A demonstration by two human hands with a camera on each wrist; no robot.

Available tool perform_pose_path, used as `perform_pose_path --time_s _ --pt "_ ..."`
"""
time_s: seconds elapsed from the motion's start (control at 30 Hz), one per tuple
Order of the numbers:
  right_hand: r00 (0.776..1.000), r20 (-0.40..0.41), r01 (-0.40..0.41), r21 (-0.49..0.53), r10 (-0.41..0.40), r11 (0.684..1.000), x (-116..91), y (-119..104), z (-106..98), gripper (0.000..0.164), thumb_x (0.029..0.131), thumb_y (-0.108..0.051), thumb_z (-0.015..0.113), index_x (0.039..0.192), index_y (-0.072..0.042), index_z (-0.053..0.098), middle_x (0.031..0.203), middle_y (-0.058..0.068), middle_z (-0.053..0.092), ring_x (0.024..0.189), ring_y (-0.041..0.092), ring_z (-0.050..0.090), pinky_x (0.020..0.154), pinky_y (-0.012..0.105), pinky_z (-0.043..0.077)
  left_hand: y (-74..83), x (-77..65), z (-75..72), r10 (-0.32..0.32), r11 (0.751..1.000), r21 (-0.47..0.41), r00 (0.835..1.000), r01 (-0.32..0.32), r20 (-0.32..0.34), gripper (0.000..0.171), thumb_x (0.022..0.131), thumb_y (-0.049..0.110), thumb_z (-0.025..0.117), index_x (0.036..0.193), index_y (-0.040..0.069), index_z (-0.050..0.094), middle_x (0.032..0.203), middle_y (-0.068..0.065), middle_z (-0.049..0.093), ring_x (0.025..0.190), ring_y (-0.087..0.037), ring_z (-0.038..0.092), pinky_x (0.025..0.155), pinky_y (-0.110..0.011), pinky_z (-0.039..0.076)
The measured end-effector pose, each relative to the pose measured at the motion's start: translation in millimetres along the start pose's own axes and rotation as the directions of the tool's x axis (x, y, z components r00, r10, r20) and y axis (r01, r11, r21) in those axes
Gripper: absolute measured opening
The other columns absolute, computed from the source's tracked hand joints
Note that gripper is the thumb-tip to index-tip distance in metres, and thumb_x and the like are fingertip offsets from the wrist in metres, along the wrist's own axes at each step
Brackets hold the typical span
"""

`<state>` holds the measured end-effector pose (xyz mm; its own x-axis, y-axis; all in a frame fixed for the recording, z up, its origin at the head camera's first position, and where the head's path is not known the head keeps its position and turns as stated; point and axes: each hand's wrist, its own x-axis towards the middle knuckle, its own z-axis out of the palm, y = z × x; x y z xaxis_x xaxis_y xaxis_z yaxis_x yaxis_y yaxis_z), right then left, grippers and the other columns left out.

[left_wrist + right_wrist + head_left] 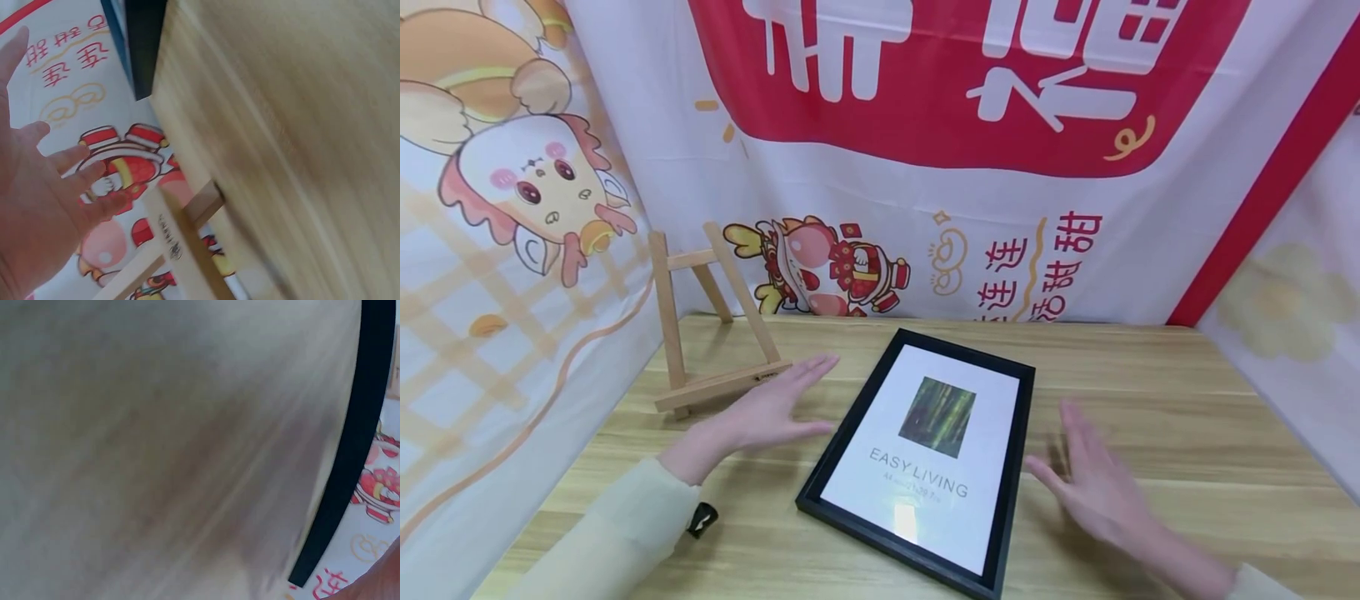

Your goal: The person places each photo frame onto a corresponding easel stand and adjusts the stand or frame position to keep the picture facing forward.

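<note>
A black picture frame (880, 508) lies flat and slightly turned on the table, its white sheet reading "EASY LIVING" below a small green picture. To its left hovers my left hand (767, 412), fingers extended and thumb apart, holding nothing. Just behind that hand stands a small wooden easel (722, 385). My right hand (1097, 487) is off the frame's right side, fingers stretched out, also with nothing in it. The left wrist view has the spread left hand (37, 206) and the frame's dark edge (144, 44). Only a sliver of the right hand (378, 578) shows in its wrist view.
On the wood-grain table (1150, 400), a small black object (702, 519) lies by the left sleeve; its kind is unclear. Printed cloth (1000, 208) hangs behind the table, with more patterned cloth (512, 350) along the left and right sides.
</note>
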<state>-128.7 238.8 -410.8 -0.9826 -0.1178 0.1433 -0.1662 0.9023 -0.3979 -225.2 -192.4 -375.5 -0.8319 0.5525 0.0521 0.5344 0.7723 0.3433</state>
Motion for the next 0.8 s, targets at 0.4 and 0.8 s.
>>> perform_pose_path --time_s 0.4,0.8 --pt "0.993 0.099 -0.079 0.093 0.070 0.993 -0.6 -2.9 20.8 0.100 0.092 -0.064 0.050 0.152 0.007 0.012 0.153 0.032 0.018 0.137 0.050 0.020 0.106 0.067 0.021 -10.6 28.0 29.4 -0.068 0.955 -0.277 0.988 0.106 0.141 0.095 0.080 0.052 0.074 0.156 0.025 0.023 0.155 -0.004 0.032 0.139 -0.028 0.031 0.111 -0.056 0.027" --pt "0.987 0.143 -0.076 0.065 0.066 0.995 6.4 -5.8 30.4 0.101 0.088 -0.070 0.047 0.148 0.008 0.025 0.147 0.033 0.031 0.135 0.051 0.024 0.102 0.073 0.020 -10.0 50.0 38.8 -0.121 0.948 -0.267 0.973 0.171 0.194 0.086 0.081 0.052 0.074 0.150 0.015 0.037 0.150 -0.007 0.040 0.138 -0.028 0.032 0.113 -0.051 0.025"
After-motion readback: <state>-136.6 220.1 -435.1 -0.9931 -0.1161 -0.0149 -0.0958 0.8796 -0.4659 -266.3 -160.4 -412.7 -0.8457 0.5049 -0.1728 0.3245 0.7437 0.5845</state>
